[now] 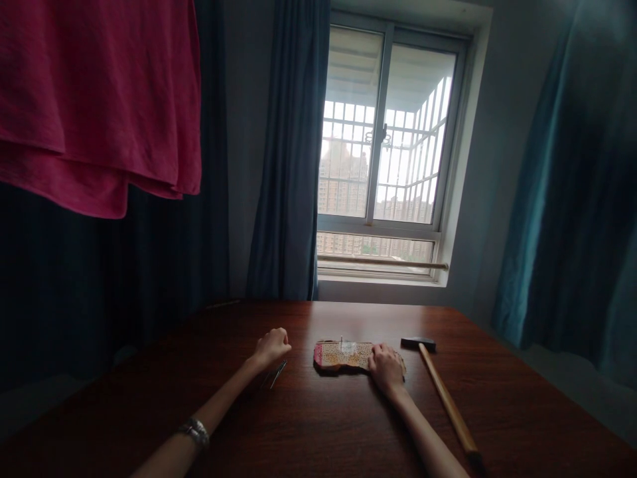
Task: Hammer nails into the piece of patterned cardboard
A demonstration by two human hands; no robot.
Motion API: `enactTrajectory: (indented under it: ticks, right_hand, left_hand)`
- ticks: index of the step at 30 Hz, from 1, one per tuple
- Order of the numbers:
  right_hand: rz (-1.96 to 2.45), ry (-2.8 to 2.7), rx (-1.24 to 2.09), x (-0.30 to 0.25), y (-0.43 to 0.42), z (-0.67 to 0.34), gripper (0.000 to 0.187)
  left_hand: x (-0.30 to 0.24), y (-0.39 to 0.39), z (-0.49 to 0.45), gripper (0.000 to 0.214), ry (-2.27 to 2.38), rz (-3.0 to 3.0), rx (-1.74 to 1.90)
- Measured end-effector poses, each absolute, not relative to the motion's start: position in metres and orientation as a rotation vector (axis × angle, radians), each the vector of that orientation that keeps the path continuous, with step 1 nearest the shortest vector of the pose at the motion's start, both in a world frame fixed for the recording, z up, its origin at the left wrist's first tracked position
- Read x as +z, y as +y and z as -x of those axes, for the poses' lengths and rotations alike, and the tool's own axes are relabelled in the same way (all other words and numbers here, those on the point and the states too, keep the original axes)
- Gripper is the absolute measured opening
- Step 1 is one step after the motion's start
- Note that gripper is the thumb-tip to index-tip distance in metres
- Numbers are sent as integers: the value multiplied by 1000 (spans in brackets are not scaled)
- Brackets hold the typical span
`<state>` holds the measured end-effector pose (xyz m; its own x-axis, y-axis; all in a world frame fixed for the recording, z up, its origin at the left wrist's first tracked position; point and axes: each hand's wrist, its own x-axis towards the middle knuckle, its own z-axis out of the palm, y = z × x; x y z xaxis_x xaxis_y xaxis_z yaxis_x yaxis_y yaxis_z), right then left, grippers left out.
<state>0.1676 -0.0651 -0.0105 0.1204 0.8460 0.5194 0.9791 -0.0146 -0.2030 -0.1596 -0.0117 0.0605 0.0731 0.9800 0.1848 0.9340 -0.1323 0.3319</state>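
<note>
A short, rough-edged board (332,360) with a speckled top and a pink left end lies flat on the table. One thin nail (341,342) stands upright in it, beside a shiny clear patch. My right hand (386,366) rests over the board's right end, its fingers curled onto it. To the left of the board, my left hand (273,346) is closed just above the tabletop; whatever its fingers hold is hidden. Several loose nails (279,374) lie just below that hand. Right of my right hand is a hammer (445,398), its dark head toward the window.
The brown wooden table (318,425) reaches to the wall under a barred window (378,133). Blue curtains (291,153) hang at both sides. A pink cloth (99,99) hangs at the upper left, above table height.
</note>
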Motion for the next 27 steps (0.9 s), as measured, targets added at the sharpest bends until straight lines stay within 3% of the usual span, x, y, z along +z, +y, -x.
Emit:
enactTrajectory:
  ticks: [8, 15, 27]
  right_hand:
    - [1518, -1762, -236, 4, -70, -165, 26]
    - [1174, -1582, 373, 15, -74, -147, 30]
    - [1076, -1518, 534, 23, -81, -143, 27]
  left_hand:
    - [58, -8, 76, 23, 1383, -2085, 1121]
    - [43, -29, 18, 26, 1134, -2002, 1101]
    - [25, -29, 1, 32, 1058, -1988, 1105]
